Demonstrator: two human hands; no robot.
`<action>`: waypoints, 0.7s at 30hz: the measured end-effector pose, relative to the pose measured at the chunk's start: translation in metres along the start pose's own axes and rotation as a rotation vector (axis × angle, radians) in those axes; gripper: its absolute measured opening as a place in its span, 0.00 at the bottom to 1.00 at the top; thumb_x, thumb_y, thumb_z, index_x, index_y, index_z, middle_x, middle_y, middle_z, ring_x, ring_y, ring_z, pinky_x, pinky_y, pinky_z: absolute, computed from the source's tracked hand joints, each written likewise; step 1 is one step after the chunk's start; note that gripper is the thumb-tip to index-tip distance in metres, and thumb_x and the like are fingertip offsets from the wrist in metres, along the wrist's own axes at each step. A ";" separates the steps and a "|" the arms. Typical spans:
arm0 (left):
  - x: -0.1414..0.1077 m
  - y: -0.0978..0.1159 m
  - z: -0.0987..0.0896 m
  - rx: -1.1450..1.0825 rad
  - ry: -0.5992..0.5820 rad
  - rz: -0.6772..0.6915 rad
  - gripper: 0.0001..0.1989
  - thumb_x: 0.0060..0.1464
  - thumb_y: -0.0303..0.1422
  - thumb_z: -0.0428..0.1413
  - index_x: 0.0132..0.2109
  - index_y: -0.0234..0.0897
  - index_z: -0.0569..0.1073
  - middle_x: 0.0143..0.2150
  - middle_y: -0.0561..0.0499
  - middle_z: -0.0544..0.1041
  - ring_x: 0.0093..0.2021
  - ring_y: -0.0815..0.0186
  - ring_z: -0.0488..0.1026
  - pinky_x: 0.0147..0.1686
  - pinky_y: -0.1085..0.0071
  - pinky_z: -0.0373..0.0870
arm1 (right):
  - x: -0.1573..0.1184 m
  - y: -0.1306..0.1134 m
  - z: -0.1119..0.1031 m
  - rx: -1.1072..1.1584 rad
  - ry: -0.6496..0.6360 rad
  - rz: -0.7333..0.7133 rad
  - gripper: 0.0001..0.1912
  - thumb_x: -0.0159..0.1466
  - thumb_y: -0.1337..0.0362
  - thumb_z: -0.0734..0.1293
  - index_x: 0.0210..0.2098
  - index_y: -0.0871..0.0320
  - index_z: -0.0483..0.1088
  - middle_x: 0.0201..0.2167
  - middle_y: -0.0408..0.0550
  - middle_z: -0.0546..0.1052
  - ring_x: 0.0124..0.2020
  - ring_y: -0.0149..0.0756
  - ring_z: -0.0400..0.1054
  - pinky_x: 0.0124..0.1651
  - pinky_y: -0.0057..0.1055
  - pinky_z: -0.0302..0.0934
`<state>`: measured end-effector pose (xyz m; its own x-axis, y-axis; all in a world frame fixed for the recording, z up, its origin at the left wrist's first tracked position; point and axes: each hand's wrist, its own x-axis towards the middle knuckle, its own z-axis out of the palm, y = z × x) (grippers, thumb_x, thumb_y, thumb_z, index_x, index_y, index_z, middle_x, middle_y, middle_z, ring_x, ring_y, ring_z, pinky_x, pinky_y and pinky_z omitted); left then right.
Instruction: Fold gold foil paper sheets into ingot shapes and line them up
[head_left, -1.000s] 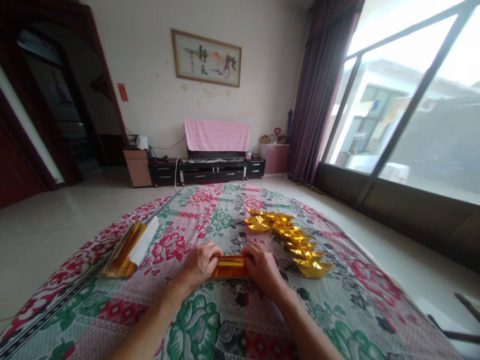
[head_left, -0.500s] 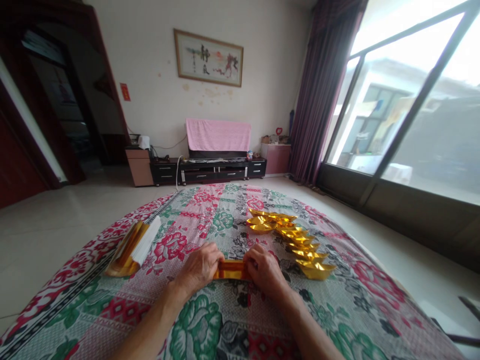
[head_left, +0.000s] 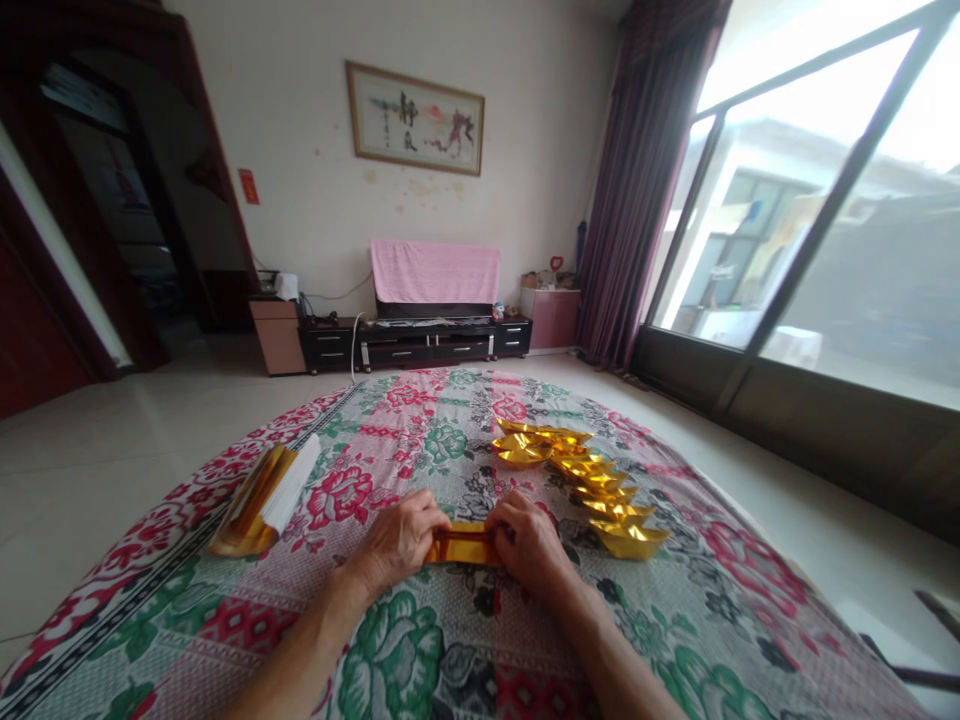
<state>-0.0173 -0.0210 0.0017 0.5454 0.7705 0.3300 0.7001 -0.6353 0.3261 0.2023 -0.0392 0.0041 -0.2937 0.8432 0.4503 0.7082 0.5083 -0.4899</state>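
Note:
A strip of folded gold foil paper (head_left: 466, 550) lies low over the patterned cloth, stretched between both hands. My left hand (head_left: 409, 532) pinches its left end, fingers closed. At the other end my right hand (head_left: 529, 538) grips it the same way, thumb and fingers bent over the upper edge. The fingertips hide both ends of the strip. To the right of my hands, several folded gold paper ingots (head_left: 630, 538) stand in a slanting row. A stack of gold and white paper sheets (head_left: 262, 500) rests left of my hands, curled along its length.
The flowered cloth (head_left: 390, 650) covers the rounded surface before me. Beyond it stand a low black cabinet (head_left: 420, 350) and a screen under a pink cloth (head_left: 436, 270). A large window (head_left: 825, 200) is at the right.
The far edge of the gold paper has folded over toward me, narrowing its upper band into a dark crease. Both hands keep their hold and have barely shifted.

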 end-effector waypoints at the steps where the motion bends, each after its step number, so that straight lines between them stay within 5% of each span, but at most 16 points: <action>1: 0.000 0.000 0.000 -0.004 -0.002 -0.001 0.15 0.51 0.22 0.46 0.37 0.42 0.74 0.34 0.51 0.68 0.37 0.68 0.66 0.36 0.74 0.63 | 0.000 0.000 0.000 0.002 0.003 -0.003 0.12 0.52 0.77 0.58 0.27 0.57 0.69 0.30 0.44 0.67 0.33 0.30 0.62 0.36 0.24 0.55; 21: -0.003 -0.006 0.001 -0.115 0.036 0.006 0.20 0.49 0.21 0.46 0.42 0.44 0.76 0.33 0.52 0.69 0.35 0.70 0.67 0.36 0.76 0.65 | -0.002 0.002 -0.001 0.051 0.025 -0.004 0.09 0.54 0.76 0.58 0.27 0.58 0.66 0.30 0.45 0.68 0.32 0.31 0.62 0.35 0.25 0.55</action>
<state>-0.0228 -0.0192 -0.0020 0.5309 0.7657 0.3631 0.6384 -0.6431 0.4229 0.2056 -0.0401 0.0029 -0.2799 0.8370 0.4702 0.6736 0.5202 -0.5250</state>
